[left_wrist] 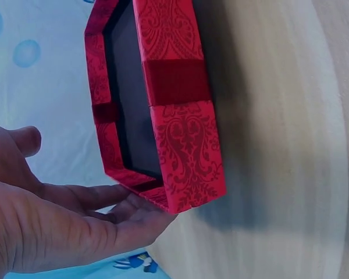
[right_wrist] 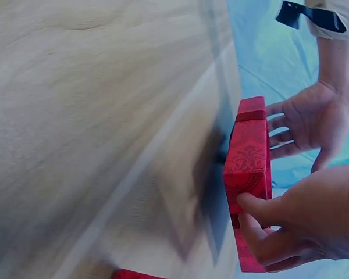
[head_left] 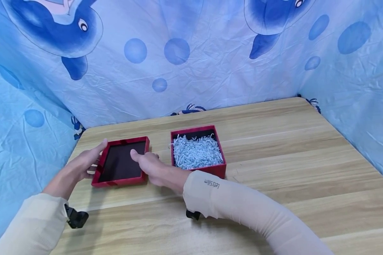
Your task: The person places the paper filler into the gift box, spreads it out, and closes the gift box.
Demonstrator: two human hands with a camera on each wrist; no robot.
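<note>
right hand | fingers curled, gripping red lid right edge | left hand | fingers straight, touching left edge

Right hand covers the lid's near right corner, so its fingers there are out of sight. Shredded paper buries the red box's floor. Right wrist view: desk smeared with blur, lid's lower end cut by the edge. Left wrist view crops the left hand.
</note>
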